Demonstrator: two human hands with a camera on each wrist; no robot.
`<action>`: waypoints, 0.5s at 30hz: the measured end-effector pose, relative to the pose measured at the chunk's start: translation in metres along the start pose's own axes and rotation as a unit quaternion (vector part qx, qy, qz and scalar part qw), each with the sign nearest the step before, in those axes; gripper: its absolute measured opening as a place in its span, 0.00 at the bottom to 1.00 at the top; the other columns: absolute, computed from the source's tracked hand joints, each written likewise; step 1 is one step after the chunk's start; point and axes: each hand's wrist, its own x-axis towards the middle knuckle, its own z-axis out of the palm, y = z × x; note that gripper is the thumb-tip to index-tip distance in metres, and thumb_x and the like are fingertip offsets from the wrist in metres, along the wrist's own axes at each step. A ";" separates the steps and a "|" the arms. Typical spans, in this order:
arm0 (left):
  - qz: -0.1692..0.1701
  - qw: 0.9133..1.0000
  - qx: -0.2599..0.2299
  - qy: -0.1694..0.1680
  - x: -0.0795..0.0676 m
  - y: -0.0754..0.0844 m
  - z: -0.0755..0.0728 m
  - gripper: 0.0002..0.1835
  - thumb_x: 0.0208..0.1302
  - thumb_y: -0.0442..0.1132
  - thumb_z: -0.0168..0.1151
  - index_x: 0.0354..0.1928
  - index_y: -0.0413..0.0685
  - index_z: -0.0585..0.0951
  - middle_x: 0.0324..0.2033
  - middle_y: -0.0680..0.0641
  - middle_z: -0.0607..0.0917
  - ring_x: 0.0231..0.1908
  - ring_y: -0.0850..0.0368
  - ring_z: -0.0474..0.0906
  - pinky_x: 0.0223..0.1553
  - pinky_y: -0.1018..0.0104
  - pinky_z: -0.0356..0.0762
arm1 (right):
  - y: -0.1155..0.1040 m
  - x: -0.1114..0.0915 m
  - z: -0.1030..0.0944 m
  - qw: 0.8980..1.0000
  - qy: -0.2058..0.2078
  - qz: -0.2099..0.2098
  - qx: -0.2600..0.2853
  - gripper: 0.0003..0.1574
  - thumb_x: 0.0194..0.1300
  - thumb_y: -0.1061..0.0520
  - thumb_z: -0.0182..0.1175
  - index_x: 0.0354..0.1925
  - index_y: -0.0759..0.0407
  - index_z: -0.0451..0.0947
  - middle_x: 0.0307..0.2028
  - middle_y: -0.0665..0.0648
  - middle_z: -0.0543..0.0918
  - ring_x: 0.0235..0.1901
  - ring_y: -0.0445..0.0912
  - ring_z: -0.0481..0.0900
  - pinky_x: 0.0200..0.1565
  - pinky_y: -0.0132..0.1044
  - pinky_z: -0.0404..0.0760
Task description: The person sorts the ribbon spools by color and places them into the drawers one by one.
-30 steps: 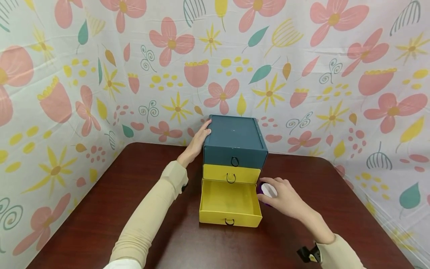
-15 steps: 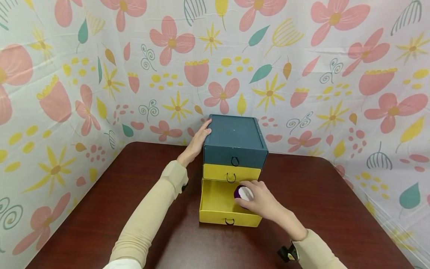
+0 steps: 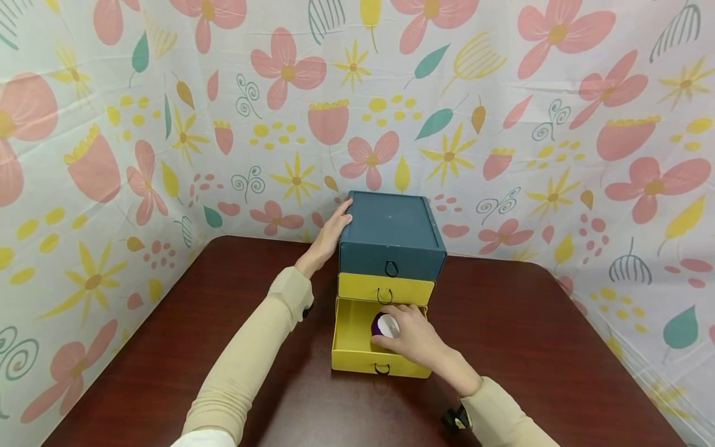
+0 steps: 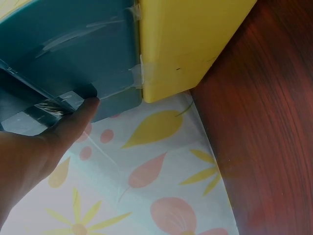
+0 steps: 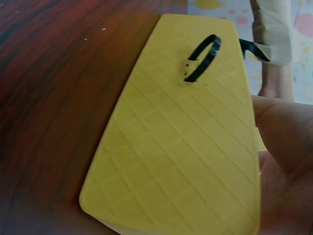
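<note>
A stack of drawers stands on the table, with a dark blue box point(image 3: 391, 220) at the top and a closed yellow drawer point(image 3: 357, 287) under it. The bottom yellow drawer point(image 3: 349, 360) is pulled out. My left hand point(image 3: 324, 242) rests against the blue box's left side, fingers extended; the left wrist view shows a finger point(image 4: 78, 120) along its edge. Over the pulled-out drawer, my right hand point(image 3: 416, 335) grips a small round purple thing with a white top point(image 3: 388, 326). The drawer front point(image 5: 176, 137) hides that thing in the right wrist view.
The dark reddish wooden table point(image 3: 167, 347) spreads out on both sides of the stack. A flower-printed cloth point(image 3: 491, 155) hangs right behind it and along the left. Black loop handles point(image 3: 382, 369) stick out from the drawer fronts.
My right hand has moved left with the round purple-and-white thing, from beside the stack to over the pulled-out bottom drawer. My left hand has stayed on the blue box.
</note>
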 end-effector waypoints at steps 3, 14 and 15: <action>-0.002 1.000 -0.002 0.001 0.000 0.001 0.000 0.31 0.75 0.58 0.35 0.77 0.65 0.47 0.77 0.58 0.44 0.76 0.52 0.44 0.73 0.43 0.43 | 0.001 0.002 0.004 1.000 0.003 -0.010 0.019 0.37 0.52 0.41 0.72 0.56 0.58 0.78 0.53 0.60 0.80 0.52 0.57 0.73 0.39 0.44 0.76; -0.008 1.000 -0.006 -0.014 -0.003 0.010 -0.002 0.30 0.77 0.54 0.33 0.77 0.62 0.46 0.77 0.55 0.42 0.76 0.50 0.43 0.74 0.42 0.41 | -0.004 -0.024 -0.018 0.979 0.022 -0.072 0.187 0.09 0.67 0.54 0.60 0.38 0.57 0.84 0.32 0.51 0.85 0.30 0.40 0.76 0.34 0.34 0.78; -0.008 1.000 -0.005 -0.013 -0.003 0.009 -0.002 0.30 0.77 0.54 0.34 0.77 0.62 0.46 0.77 0.55 0.42 0.76 0.50 0.42 0.74 0.42 0.41 | -0.006 -0.030 -0.023 0.967 -0.019 -0.081 0.242 0.10 0.67 0.55 0.59 0.38 0.60 0.83 0.30 0.51 0.84 0.26 0.38 0.75 0.29 0.31 0.77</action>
